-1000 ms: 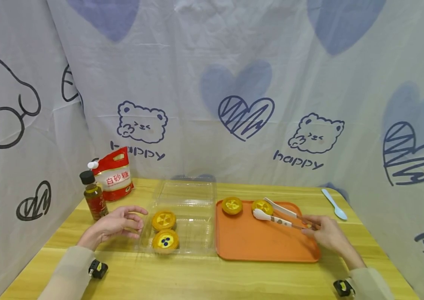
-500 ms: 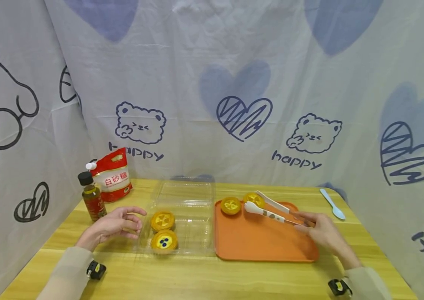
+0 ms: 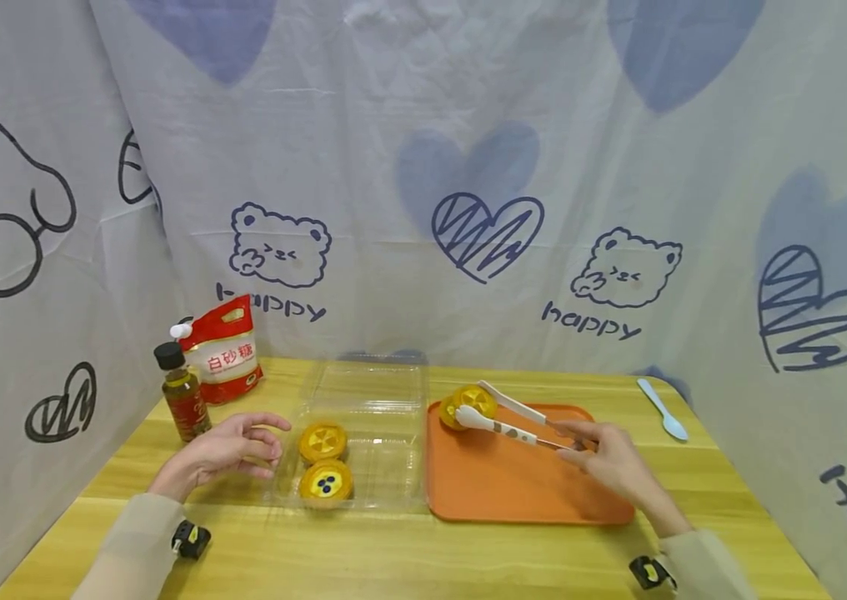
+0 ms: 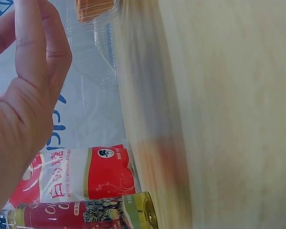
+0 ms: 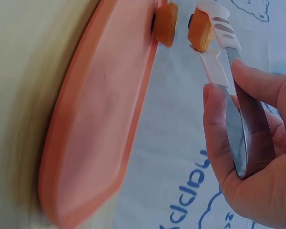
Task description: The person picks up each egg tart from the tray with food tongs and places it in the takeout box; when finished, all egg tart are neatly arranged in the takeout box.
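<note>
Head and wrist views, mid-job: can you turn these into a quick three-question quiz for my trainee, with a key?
1. Multiple choice: what do the white-tipped metal tongs in the right hand grip?
A) a light-blue plastic spoon
B) a round golden tart
C) a red-and-white sugar bag

2. True or false: the left hand is holding nothing.

3. Count: how many round golden box tarts sit in the clear rectangular plastic box?

Key: 1 B; 2 true; 3 two.
</note>
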